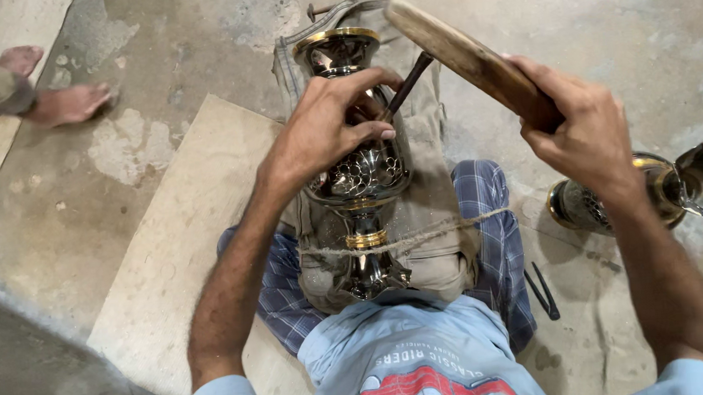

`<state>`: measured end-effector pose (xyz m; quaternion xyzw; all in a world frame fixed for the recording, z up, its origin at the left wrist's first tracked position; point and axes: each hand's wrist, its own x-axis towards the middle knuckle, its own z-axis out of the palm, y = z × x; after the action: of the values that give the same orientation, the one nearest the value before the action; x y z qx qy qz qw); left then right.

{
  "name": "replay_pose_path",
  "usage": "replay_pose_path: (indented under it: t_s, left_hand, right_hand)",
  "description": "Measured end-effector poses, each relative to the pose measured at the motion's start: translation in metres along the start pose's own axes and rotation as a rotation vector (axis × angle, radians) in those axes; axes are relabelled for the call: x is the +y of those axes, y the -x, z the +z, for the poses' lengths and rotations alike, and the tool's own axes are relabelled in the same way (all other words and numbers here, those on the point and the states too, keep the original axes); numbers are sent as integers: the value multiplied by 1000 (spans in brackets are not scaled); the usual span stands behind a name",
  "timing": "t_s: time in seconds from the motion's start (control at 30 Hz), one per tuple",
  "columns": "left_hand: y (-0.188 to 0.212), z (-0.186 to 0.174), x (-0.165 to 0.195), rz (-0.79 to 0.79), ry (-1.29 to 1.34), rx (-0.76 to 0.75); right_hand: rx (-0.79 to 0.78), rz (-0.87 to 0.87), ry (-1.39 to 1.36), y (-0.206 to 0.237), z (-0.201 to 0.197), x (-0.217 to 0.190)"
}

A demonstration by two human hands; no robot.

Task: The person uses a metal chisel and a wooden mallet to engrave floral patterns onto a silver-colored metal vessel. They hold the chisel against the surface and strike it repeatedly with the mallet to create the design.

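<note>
Nearest the camera, a pale blue printed shirt [414,360] gives way to blue checked trousers [486,212], where a dark polished metal vase with brass bands [358,180] lies lengthwise on a khaki cloth pad [438,241] across the lap, lashed down by a thin twine [422,238]. The left hand [321,129] grips the vase's openwork belly, fingers clenched around a slim dark metal punch [409,82] set against it. The right hand [580,133] is clasped on a worn wooden mallet [461,51], raised above. A glancing blow could skid the punch, scarring the glossy surface or hitting fingers. Beyond, a second brass-rimmed metal vessel [611,198] rests on the concrete floor [174,61].
</note>
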<state>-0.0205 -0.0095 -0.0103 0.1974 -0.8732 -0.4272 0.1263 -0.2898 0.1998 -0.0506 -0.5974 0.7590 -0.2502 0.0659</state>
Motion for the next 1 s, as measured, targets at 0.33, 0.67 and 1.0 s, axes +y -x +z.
replay_pose_path:
  t_s: [0.33,0.67,1.0]
  left_hand:
    - [-20,-16,-1,290,-114,-259]
    - [-28,-16,3,327,-152,-393]
    - [-18,-11,16,313,-317,-353]
  right_hand:
    - [-46,71,-26,42,24,-24]
    - [318,242,-342,61,78,-9]
    - [541,-69,-335,70,88,-41]
